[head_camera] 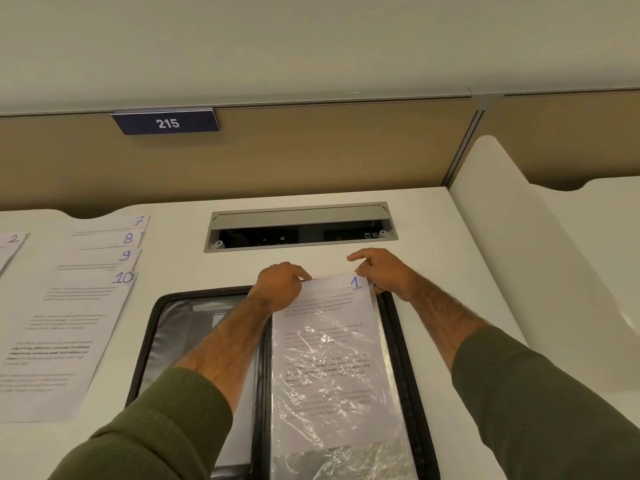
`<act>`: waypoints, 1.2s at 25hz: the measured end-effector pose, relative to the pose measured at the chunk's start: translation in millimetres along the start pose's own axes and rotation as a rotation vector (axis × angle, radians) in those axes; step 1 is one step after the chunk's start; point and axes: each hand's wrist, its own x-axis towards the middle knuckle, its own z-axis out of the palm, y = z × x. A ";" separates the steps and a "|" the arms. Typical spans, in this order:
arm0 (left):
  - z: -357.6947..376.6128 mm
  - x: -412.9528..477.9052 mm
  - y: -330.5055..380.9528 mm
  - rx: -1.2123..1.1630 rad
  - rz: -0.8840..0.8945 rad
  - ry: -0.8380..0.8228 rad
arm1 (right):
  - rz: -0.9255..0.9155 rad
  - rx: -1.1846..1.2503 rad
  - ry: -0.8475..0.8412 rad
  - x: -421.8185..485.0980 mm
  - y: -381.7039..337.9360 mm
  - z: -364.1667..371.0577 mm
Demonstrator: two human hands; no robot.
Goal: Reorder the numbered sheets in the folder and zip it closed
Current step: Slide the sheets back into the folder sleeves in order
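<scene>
While arms reach forward, both hands (278, 285) (380, 272) pinch sheet 1 (329, 344).

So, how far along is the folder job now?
Done: sheets 7 to 10 lie fanned on the desk, sheet 2 beside them. In hand: left hand and right hand hold the top of sheet 1, partly inside the plastic sleeve of the open folder. Left: the other sheets, then zipping.
</scene>
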 end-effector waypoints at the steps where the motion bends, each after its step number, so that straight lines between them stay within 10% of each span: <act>1: 2.3 -3.5 0.5 -0.003 0.010 -0.001 | -0.013 -0.043 -0.004 -1.5 -1.0 0.7; 11: 22.3 -21.1 -0.5 0.076 0.029 -0.015 | 0.054 -0.198 -0.110 -18.9 4.0 11.1; 17: 29.6 -28.9 9.5 0.101 0.035 -0.033 | 0.142 0.092 -0.047 -38.9 12.7 13.4; 23: 61.7 -90.4 10.2 -0.115 -0.002 0.309 | 0.185 0.334 0.021 -89.7 36.5 21.1; 30: 145.6 -206.3 -10.3 0.085 -0.097 0.230 | 0.247 0.423 -0.010 -174.8 89.4 53.7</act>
